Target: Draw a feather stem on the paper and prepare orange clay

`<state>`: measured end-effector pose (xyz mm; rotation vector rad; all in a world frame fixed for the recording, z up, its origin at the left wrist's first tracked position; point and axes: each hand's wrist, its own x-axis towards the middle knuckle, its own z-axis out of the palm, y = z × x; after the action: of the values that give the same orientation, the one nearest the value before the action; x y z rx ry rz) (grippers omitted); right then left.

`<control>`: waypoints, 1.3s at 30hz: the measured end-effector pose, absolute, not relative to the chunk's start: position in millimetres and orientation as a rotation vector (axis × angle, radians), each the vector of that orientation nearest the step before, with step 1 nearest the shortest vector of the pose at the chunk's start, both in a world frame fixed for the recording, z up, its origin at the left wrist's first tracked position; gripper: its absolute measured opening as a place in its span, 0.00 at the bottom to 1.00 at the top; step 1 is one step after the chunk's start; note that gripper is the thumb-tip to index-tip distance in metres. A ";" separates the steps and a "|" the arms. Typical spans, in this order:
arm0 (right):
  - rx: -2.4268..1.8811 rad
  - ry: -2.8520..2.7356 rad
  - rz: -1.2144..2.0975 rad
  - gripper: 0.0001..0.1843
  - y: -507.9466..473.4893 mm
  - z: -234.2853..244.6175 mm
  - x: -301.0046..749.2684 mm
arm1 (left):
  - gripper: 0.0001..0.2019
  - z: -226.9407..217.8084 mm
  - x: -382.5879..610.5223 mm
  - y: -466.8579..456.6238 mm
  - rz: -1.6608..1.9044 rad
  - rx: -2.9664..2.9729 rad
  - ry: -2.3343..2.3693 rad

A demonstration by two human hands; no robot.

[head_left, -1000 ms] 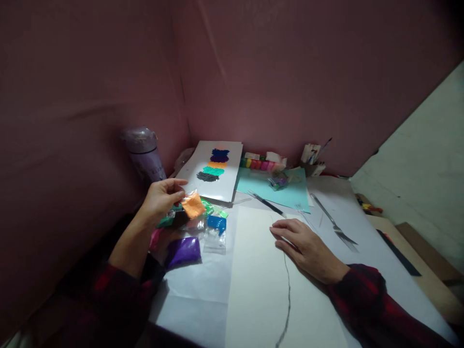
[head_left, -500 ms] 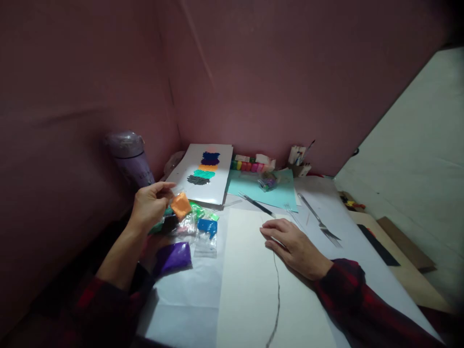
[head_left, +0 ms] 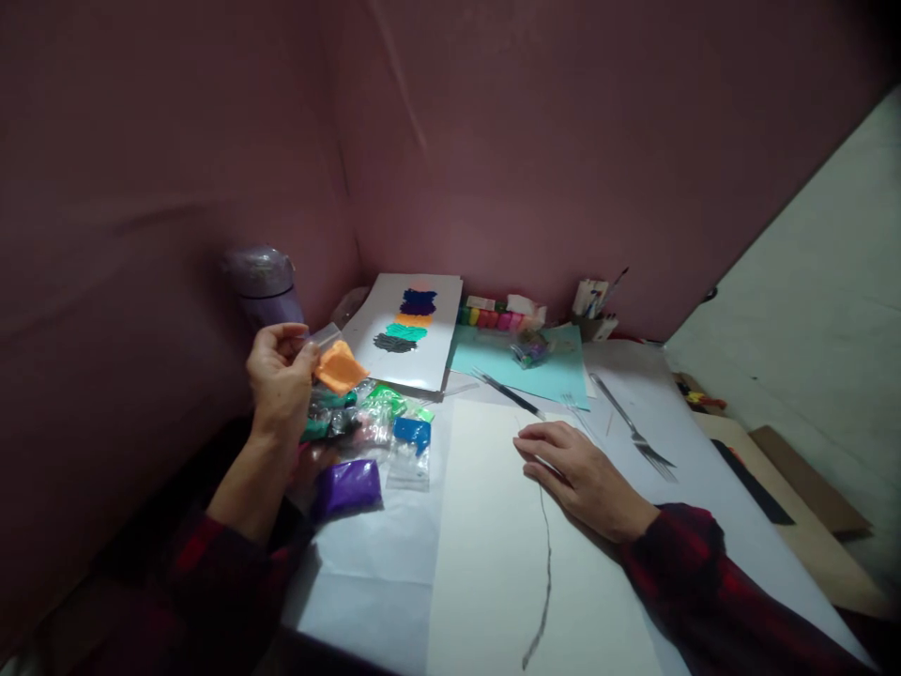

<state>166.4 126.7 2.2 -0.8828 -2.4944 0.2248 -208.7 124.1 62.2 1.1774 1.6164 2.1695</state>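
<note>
Pinched by its clear top edge, a small plastic bag of orange clay (head_left: 341,367) hangs from my left hand (head_left: 282,380) above the other bags. Below it lie bags with green (head_left: 386,399), blue (head_left: 412,433) and purple (head_left: 350,486) contents. My right hand (head_left: 581,479) rests palm down on a white sheet of paper (head_left: 485,563), fingers stretched out and holding nothing. A thin dark wavy line (head_left: 547,573) runs down the sheet from beneath the fingers.
A card with coloured patches (head_left: 415,324) lies behind the bags, a purple bottle (head_left: 264,286) to its left. Beyond the paper are a black-handled fork (head_left: 511,392), a metal fork (head_left: 633,432), a light blue sheet (head_left: 485,357) and a brush holder (head_left: 591,305).
My left hand has lifted the orange bag up and slightly away from the pile. The right hand stays on the paper; the view has shifted a little.
</note>
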 end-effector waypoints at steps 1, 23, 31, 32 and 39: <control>-0.885 -2.495 0.223 0.12 126.8 2.0 166.6 | 0.12 61.7 -210.6 124.9 2.218 1.159 1.630; -0.882 -2.515 0.218 0.13 129.2 -3.8 168.6 | 0.09 152.7 -174.1 70.2 2.550 1.609 1.403; -0.740 -2.262 0.532 0.27 123.5 5.5 170.5 | 0.09 100.8 -87.4 90.3 1.405 1.896 1.082; -0.731 -2.194 0.663 0.31 120.7 7.3 169.3 | 0.11 89.5 -76.3 90.7 1.329 1.939 1.064; -0.825 -1.841 1.365 0.17 103.9 10.7 154.8 | 0.08 56.4 -48.3 90.4 1.190 1.994 0.872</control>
<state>154.8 103.9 10.7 -0.8252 -1.8414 1.3654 -48.3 90.4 56.4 1.9940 0.8717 1.1898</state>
